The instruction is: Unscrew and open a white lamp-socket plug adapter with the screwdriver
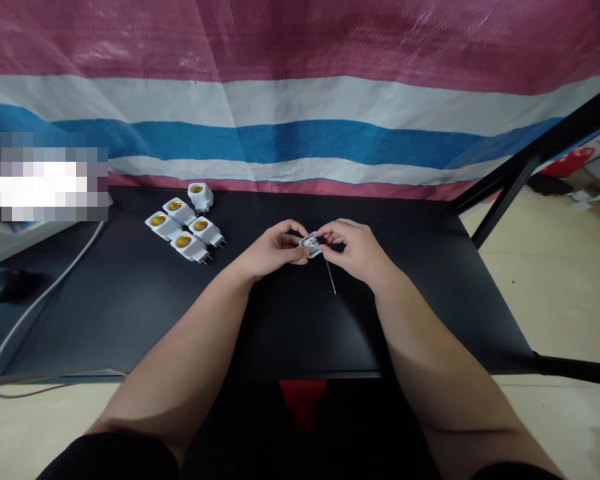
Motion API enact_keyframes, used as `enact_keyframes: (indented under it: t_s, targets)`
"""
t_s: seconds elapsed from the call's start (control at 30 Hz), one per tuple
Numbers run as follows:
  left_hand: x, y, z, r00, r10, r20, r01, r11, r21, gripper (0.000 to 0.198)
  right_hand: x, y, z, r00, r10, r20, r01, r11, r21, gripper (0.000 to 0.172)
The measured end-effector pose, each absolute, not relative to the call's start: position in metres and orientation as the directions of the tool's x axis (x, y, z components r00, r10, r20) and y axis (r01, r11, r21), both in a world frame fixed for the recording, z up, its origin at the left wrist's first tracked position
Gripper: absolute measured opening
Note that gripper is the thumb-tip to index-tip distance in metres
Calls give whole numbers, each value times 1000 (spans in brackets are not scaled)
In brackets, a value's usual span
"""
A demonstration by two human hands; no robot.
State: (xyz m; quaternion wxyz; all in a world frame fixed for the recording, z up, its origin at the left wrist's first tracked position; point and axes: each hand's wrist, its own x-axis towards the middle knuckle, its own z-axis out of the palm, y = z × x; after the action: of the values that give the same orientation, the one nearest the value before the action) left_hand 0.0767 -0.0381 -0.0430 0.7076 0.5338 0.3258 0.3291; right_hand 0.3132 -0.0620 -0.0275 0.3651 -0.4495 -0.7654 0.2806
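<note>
Currently: left hand [275, 250] and right hand [354, 250], both closed, pinching a small white adapter [311, 244] above the black surface [105, 300]; thin metal pin [331, 278] projects below it. Five white adapters [185, 223] lie nearby. Risk: a loose pinch could drop the adapter or let the pin jab a hand.

A small white plastic lamp-socket adapter [311, 245] sits pinched between my left hand [275, 250] and my right hand [354, 250], turned at a slant, its open face showing pale metal parts, the rest hidden by my grip. A thin steel shaft [331, 279], possibly a fine screwdriver, pokes out below my right hand, its point angled down toward me, its upper end out of sight.
</note>
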Motion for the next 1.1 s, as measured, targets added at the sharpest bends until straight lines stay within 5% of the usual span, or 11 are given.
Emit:
enact_keyframes:
  t_s: [0.57, 1.1]
  targets:
    - [80, -39, -44, 532, 802, -270, -203, 431, 879, 46, 297, -72, -21, -282, 914, 290, 578, 404, -709, 22]
    - [82, -40, -39, 506, 798, -328, -170, 465, 869, 44, 291, -74, -21, -257, 931, 259, 610, 364, -704, 25]
